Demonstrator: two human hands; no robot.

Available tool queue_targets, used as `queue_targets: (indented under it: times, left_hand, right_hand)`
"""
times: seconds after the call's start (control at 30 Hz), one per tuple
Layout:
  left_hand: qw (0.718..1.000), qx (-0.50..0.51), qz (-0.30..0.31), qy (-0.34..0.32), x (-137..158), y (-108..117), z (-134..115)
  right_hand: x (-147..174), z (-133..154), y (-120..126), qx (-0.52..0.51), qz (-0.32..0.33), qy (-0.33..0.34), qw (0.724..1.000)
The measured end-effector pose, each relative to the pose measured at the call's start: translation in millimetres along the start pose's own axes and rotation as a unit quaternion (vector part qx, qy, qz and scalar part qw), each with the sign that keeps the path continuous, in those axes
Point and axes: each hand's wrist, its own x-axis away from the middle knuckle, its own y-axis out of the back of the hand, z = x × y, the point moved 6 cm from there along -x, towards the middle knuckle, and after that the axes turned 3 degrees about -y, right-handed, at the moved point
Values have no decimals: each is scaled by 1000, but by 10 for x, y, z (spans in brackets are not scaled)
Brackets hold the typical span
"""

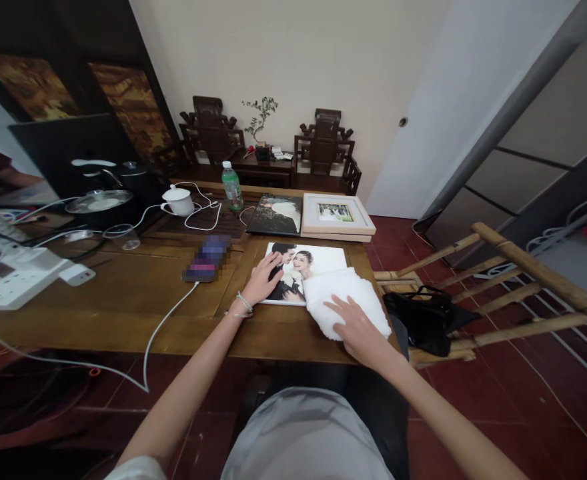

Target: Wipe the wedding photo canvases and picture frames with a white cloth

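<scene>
A photo panel (pixel 284 291) with a picture of a couple lies flat on the wooden table in front of me. My left hand (pixel 263 277) rests on its left side, fingers outstretched and nothing in them. Over the panel's lower right part lies a folded white towel (pixel 368 300), which hides that corner and reaches past it onto the table. My right hand (pixel 352 325) holds the towel down from above, its fingers spread and slightly bent into the cloth.
Behind the panel are a dark photo panel (pixel 273 217) and stacked white frames (pixel 338 212). To the left lie a blurred-out phone (pixel 206 260) on a cable and a power strip (pixel 23 277). A bottle (pixel 231 187) and lidded cup (pixel 178 201) stand behind. A bamboo chair (pixel 533 273) is right.
</scene>
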Motion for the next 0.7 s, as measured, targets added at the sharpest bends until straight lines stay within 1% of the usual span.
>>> queue_targets:
  times: [0.07, 0.17, 0.37, 0.5, 0.6, 0.7]
  left_hand:
    - [1000, -1, 2, 0, -1, -2, 8]
    - [1000, 0, 12, -2, -1, -8, 16]
    - [1000, 2, 20, -11, -4, 13, 0]
    - [1000, 5, 19, -11, -7, 32, -18]
    - [1000, 13, 13, -13, -9, 25, -2]
    - [1000, 21, 2, -16, -10, 10, 32]
  right_hand:
    - [-41, -29, -15, 5, 3, -2, 1000]
    - [-189, -174, -59, 8, 6, -20, 1000]
    - [-685, -644, -122, 15, 26, -86, 996]
    - [-1005, -912, -98, 29, 17, -116, 993]
    - [-1141, -1036, -104, 43, 25, -134, 990]
    - [-1192, -1106, -123, 52, 38, -148, 987]
